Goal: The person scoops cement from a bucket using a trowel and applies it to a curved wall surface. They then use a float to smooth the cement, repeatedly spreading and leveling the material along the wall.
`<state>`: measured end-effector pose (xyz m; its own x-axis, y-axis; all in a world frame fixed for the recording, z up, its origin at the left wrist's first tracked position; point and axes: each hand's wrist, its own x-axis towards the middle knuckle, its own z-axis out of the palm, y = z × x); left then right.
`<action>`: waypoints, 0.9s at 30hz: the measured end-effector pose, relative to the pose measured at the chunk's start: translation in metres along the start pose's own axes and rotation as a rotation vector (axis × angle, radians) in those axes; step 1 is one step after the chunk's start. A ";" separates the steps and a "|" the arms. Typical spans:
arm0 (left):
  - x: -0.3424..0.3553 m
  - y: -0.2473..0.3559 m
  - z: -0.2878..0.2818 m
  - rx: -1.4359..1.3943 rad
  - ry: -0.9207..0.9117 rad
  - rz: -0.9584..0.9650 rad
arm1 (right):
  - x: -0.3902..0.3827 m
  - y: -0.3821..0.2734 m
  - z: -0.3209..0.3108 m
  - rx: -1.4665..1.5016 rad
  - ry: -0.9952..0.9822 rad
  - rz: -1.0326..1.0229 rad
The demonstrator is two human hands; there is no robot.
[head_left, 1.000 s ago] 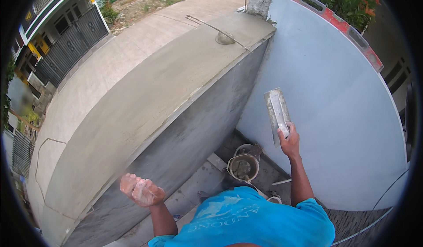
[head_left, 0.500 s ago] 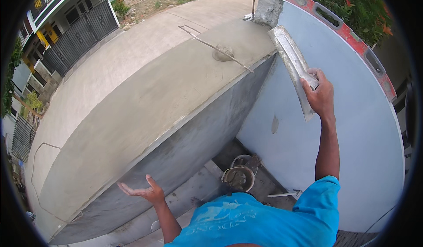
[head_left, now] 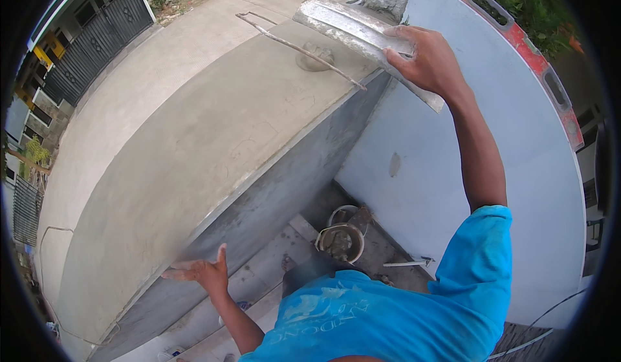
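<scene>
My right hand [head_left: 428,61] is raised and grips a long metal plastering float [head_left: 362,37] smeared with cement, held over the top of a freshly cemented wall [head_left: 213,149]. A bent steel rod [head_left: 297,48] and a small lump of mortar [head_left: 315,58] lie on that wall top near the float. My left hand [head_left: 197,273] is low, fingers spread and empty, close to the wall's grey vertical face [head_left: 259,213]. I wear a blue shirt.
A pale painted wall [head_left: 466,187] stands to the right, topped by a red spirit level [head_left: 517,35]. Below sit a mortar-caked bucket [head_left: 341,239] and stone steps [head_left: 259,284]. A paved street [head_left: 129,116] and dark fence [head_left: 97,45] lie beyond.
My right hand has lifted the float from the pale wall up onto the cemented wall top. My left hand has opened from a fist and dropped lower beside the wall face.
</scene>
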<state>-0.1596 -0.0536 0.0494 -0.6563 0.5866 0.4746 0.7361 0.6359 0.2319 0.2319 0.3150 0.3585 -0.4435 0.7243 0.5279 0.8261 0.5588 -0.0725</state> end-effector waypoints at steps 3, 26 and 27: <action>-0.002 0.000 0.006 0.088 0.049 0.057 | 0.014 -0.015 0.001 -0.038 -0.057 -0.060; 0.005 -0.015 0.020 0.035 -0.562 -0.218 | 0.132 0.083 0.091 -0.213 -0.386 0.054; 0.004 -0.018 0.020 0.029 -0.576 -0.228 | 0.135 0.087 0.088 -0.258 -0.390 0.054</action>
<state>-0.1786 -0.0527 0.0297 -0.7864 0.6057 -0.1208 0.5672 0.7857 0.2469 0.2135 0.4974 0.3491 -0.4545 0.8747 0.1684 0.8890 0.4335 0.1474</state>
